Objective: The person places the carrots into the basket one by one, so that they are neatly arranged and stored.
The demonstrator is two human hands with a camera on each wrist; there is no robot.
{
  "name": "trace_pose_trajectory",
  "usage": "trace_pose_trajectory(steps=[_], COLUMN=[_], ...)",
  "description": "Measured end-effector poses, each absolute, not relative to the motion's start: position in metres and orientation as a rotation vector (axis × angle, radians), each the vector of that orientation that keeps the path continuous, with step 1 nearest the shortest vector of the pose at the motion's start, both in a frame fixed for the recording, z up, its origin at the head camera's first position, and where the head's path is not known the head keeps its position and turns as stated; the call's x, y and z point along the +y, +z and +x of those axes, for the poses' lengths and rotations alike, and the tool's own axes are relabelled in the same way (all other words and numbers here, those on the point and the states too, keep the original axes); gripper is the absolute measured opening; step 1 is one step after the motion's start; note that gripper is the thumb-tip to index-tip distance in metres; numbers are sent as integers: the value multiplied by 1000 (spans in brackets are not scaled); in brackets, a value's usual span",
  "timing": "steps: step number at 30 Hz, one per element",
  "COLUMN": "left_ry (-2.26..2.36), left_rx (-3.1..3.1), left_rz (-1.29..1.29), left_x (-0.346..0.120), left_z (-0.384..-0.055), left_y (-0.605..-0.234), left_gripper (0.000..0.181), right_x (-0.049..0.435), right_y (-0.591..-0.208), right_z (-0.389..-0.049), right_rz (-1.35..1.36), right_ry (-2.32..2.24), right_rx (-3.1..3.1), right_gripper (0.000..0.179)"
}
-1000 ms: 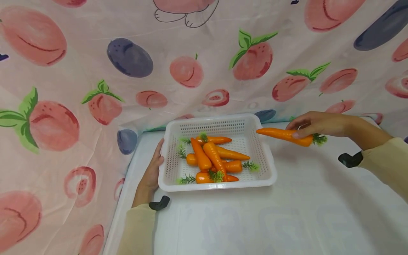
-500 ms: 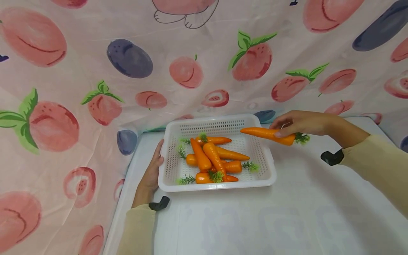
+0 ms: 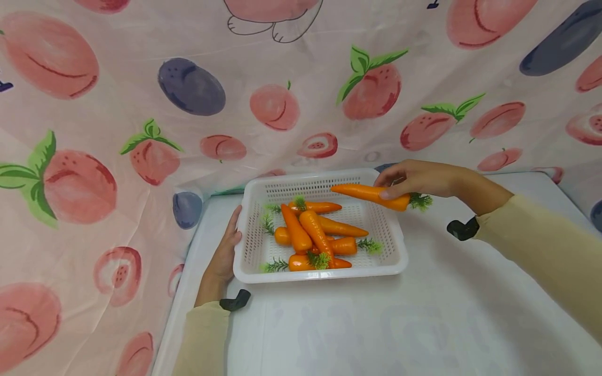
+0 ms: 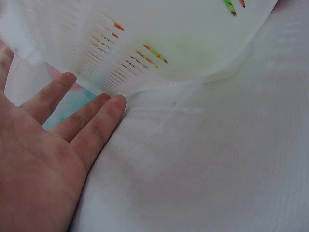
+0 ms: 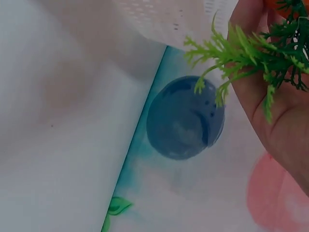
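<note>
My right hand [image 3: 418,178] pinches an orange carrot [image 3: 369,194] near its leafy end, above the right side of a white plastic basket [image 3: 321,278]. The carrot's tip points left over the basket, and its green leaves [image 5: 251,55] stick out past the palm in the right wrist view. Several carrots [image 3: 336,227] with green tops lie in a loose heap inside the basket. At the basket's left side my left hand [image 3: 224,256] rests with straight fingers against the wall. In the left wrist view these fingers [image 4: 99,126] are spread next to the slotted wall.
The basket stands on a white table [image 3: 338,329] near its back edge. A pink fruit-print cloth [image 3: 301,68] hangs behind the table and down its left side. Each wrist wears a black camera mount [image 3: 463,228].
My right hand has moved left with the carrot, from beside the basket to over its right part. My left hand, the basket and the heaped carrots have stayed in place.
</note>
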State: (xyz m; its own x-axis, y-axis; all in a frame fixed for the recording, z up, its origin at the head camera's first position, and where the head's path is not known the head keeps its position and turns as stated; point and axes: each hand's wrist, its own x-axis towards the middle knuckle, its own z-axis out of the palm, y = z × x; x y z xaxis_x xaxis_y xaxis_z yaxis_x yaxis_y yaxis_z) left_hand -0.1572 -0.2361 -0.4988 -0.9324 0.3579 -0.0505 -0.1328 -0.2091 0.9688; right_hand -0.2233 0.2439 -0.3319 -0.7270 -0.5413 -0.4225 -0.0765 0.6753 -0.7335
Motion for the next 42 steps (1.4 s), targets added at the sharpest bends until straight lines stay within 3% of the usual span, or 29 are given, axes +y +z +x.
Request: trace_pose_trajectory(steps=[20, 42], left_ry=[2206, 2216], left_rx=[1742, 1745], left_rz=[261, 287], left_x=[-237, -237], left_z=[-159, -159], left_y=[-501, -502], left_gripper=[71, 72], right_x=[201, 167], right_y=[-336, -329], right_z=[-233, -239], right_rz=[-489, -498], right_ry=[-1059, -1117], right_rx=[2226, 2237], right_gripper=[38, 44])
